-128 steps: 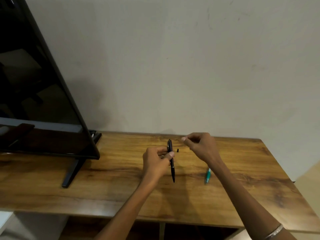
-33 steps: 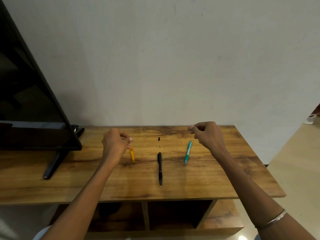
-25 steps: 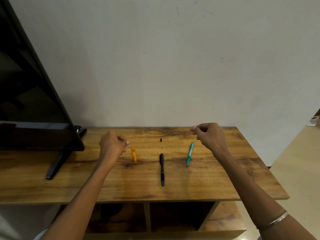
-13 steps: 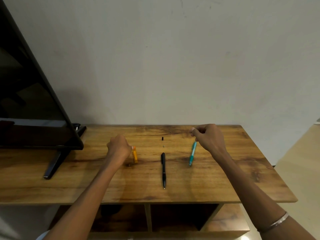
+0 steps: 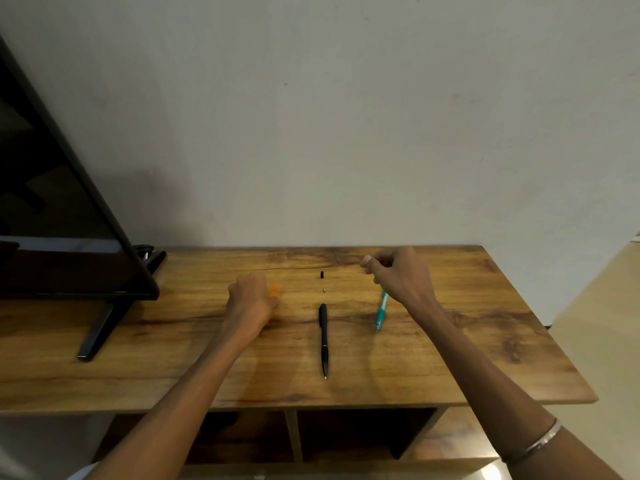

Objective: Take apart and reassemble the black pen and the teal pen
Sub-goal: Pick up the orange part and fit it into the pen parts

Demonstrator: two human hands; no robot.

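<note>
**Lying in a row: three pens, two loose bits, two hands**

Counting across the wooden surface (image 5: 450, 368) gives three pens. One black pen (image 5: 323, 337) lies at the centre, its length running from 12 to 6 o'clock with the metal tip toward 6. One teal pen (image 5: 381, 310) lies at 3 o'clock from it, nearly parallel and well apart, its far end hidden under the right hand (image 5: 401, 275). One orange pen (image 5: 274, 289) sits at 9 o'clock from the black one, and only its far end shows past the left hand (image 5: 250, 301).

Two small loose pieces lie in line beyond the black pen's far end, toward 12 o'clock: one pale bit (image 5: 324, 290) nearer the pen and one small black piece (image 5: 322, 274) farther off. Neither touches the pen.

Of the two hands, the left one's grip is curled down at the orange pen; whether the fingers actually clasp it cannot be told. The right hand hangs above the teal pen's far end, its grip drawn together, thumb against fingertip, and anything pinched there is too small to make out. One thin bangle (image 5: 540, 441) circles the right wrist.

One dark screen (image 5: 62, 237) on one angled foot stands at 9 o'clock.
</note>
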